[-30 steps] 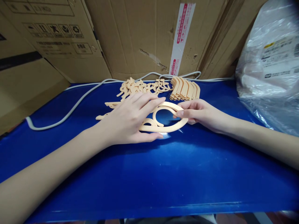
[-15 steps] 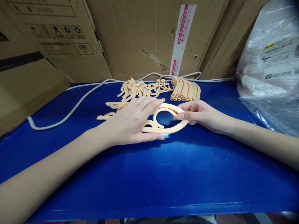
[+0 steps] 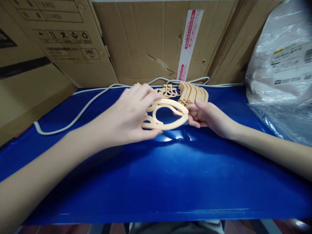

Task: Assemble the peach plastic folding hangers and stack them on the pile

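My left hand (image 3: pixel 133 113) is closed round the left part of a beige plastic folding hanger (image 3: pixel 174 125), with the thumb along its near edge and the fingers over the top. The hanger is held above the blue table; curved arms meet at its right end, and a round hook shape shows inside. At that right end is my right hand (image 3: pixel 207 115), thumb raised and fingers apart. One fingertip shows behind the hanger's tip; whether it touches is unclear. Behind lie a stack of curved beige arms (image 3: pixel 193 92) and a pile of small beige hooks (image 3: pixel 167 91), partly hidden by my left hand.
Cardboard boxes (image 3: pixel 146 39) stand along the back and left of the blue table (image 3: pixel 170 182). A white cable (image 3: pixel 80 113) runs along the back and curves down at the left. A clear plastic-wrapped package (image 3: pixel 280 68) sits at the right.
The hanger has moved left and slightly up in my left hand. My right thumb has let go of its tip and lifted. Pieces left of my left hand are now out of sight.
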Action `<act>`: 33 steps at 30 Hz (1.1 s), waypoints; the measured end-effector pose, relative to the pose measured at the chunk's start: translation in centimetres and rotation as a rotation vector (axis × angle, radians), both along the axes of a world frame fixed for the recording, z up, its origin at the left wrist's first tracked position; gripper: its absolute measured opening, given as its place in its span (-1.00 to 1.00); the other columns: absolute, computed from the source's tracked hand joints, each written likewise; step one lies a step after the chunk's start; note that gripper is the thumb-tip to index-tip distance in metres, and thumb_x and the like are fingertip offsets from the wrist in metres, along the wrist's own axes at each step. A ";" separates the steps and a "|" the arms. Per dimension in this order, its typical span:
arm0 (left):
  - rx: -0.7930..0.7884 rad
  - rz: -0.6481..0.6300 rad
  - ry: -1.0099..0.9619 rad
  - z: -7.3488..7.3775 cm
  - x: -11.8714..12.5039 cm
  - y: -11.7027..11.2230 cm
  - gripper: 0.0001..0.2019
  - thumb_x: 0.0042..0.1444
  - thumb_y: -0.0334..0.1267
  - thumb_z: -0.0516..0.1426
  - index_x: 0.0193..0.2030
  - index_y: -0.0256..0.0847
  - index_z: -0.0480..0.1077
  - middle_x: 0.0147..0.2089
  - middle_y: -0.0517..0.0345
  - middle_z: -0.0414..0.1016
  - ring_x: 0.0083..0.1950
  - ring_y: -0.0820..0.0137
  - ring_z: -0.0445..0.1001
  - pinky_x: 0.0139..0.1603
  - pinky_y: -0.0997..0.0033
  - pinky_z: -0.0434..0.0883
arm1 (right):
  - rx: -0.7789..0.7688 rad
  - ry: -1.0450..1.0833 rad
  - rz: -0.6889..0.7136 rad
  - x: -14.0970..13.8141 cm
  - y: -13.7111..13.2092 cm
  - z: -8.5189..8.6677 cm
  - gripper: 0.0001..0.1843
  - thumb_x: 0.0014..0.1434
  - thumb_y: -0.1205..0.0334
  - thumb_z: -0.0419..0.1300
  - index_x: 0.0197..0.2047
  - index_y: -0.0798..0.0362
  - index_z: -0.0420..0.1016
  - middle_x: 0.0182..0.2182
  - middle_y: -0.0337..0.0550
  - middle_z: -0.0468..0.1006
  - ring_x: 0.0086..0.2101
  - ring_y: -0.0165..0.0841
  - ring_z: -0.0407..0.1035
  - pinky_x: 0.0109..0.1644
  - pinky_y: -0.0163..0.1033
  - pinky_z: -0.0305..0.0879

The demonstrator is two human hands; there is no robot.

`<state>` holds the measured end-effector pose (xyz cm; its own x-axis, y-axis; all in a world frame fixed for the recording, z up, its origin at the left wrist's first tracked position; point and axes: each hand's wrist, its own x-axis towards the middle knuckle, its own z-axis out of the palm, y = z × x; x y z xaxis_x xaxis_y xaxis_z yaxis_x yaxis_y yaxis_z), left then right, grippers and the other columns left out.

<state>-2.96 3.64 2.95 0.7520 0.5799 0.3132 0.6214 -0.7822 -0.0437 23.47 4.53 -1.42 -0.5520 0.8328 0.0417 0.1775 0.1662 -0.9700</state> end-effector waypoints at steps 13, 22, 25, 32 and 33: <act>-0.352 0.360 0.112 1.1 -8.7 6.0 -0.06 -0.12 0.49 0.11 0.28 -0.12 0.35 0.23 0.07 0.35 0.22 0.09 0.34 0.26 0.17 0.27 | 0.222 -0.312 0.063 -0.2 0.0 -0.1 -0.59 0.34 -0.04 0.11 -0.06 0.13 0.56 -0.55 -0.30 0.43 -0.54 -0.48 0.23 -0.44 -0.33 0.14; -0.381 0.300 0.085 -1.1 -9.8 5.7 -0.15 -0.05 0.46 0.14 0.28 -0.02 0.36 0.21 0.15 0.40 0.17 0.15 0.40 0.24 0.26 0.30 | 0.262 -0.341 0.081 -0.1 0.4 -0.5 -0.60 0.34 -0.02 0.10 -0.12 0.13 0.60 -0.56 -0.31 0.41 -0.55 -0.51 0.20 -0.49 -0.35 0.09; -0.359 0.254 0.075 -1.5 -9.5 5.8 -0.21 -0.01 0.43 0.14 0.28 0.05 0.36 0.20 0.20 0.41 0.16 0.18 0.41 0.21 0.29 0.32 | 0.276 -0.351 0.089 -0.1 0.5 -0.6 -0.59 0.35 -0.02 0.09 -0.12 0.13 0.60 -0.54 -0.29 0.44 -0.54 -0.49 0.23 -0.47 -0.34 0.11; -0.319 0.229 0.081 -1.9 -9.3 5.6 -0.22 0.01 0.45 0.11 0.25 0.02 0.40 0.19 0.17 0.43 0.17 0.14 0.41 0.18 0.24 0.35 | 0.281 -0.361 0.102 0.0 0.4 -0.6 -0.59 0.34 0.01 0.08 -0.12 0.16 0.59 -0.51 -0.26 0.47 -0.53 -0.48 0.28 -0.44 -0.34 0.15; -0.321 0.233 0.080 -1.9 -9.3 5.7 -0.21 0.01 0.46 0.10 0.25 0.01 0.40 0.19 0.15 0.43 0.17 0.13 0.40 0.19 0.23 0.35 | 0.284 -0.361 0.100 0.0 0.3 -0.7 -0.60 0.34 0.01 0.08 -0.12 0.16 0.59 -0.51 -0.26 0.47 -0.53 -0.49 0.28 -0.44 -0.34 0.15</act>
<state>-12.27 9.29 1.04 0.6038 0.7964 0.0340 0.7881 -0.6028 0.1247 23.49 4.85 -2.07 -0.6498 0.7584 0.0508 0.4647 0.4493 -0.7630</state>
